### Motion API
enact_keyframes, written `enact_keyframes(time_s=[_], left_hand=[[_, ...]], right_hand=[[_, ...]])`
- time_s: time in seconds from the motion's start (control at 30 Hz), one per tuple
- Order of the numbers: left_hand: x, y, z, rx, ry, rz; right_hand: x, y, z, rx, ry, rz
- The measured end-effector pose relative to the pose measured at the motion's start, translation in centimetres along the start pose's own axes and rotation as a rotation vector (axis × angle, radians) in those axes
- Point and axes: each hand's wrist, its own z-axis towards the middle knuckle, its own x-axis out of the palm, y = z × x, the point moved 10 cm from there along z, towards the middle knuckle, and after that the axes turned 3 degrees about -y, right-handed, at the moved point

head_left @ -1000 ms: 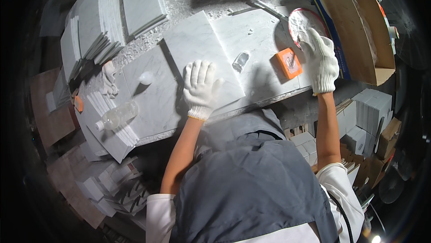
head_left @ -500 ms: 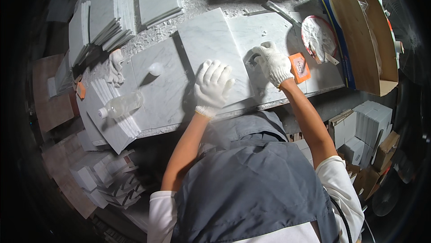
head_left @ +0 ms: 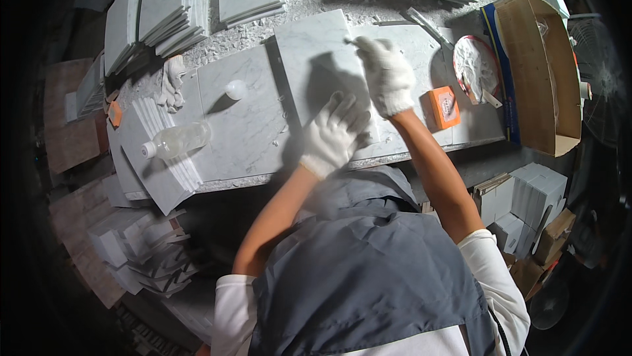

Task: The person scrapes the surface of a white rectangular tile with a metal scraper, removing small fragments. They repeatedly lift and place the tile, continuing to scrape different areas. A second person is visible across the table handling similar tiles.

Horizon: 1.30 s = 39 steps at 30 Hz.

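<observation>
1. Near the middle of the dusty worktop point(head_left: 227, 45), a pale veined slab point(head_left: 321, 66) is laid over other slabs.
2. Its near end is covered by the gloved left hand point(head_left: 336, 133); the fingers are extended, and nothing is seen gripped.
3. The gloved right hand point(head_left: 384, 74) has been shifted from beside the orange box point(head_left: 444, 107) to the slab's right edge; its fingers are bunched narrowly, but what is held cannot be told. Attention is thus judged to be turned to that edge.
4. Farther out, a red-rimmed dish point(head_left: 455, 66) and a clear bottle point(head_left: 178, 140) are seen.
</observation>
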Motion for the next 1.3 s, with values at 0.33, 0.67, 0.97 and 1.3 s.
enact_keyframes(time_s=[0.33, 0.67, 0.97, 1.3], left_hand=[[-2.5, 0.5, -3.6, -0.036, -0.285, 0.035], [-4.4, 0.3, -3.5, -0.009, -0.41, -0.049], [-2.9, 0.5, -3.5, -0.009, -0.301, -0.084], [-4.4, 2.6, -4.5, -0.188, -0.323, -0.142]], right_hand=[[6.4, 4.5, -2.6, -0.152, 0.676, -0.45], [5.6, 5.4, -1.8, -0.285, 0.513, -0.521], [7.3, 5.7, -1.9, -0.265, 0.886, -0.542], [1.7, -3.6, -6.7, 0.25, 0.611, -0.212]])
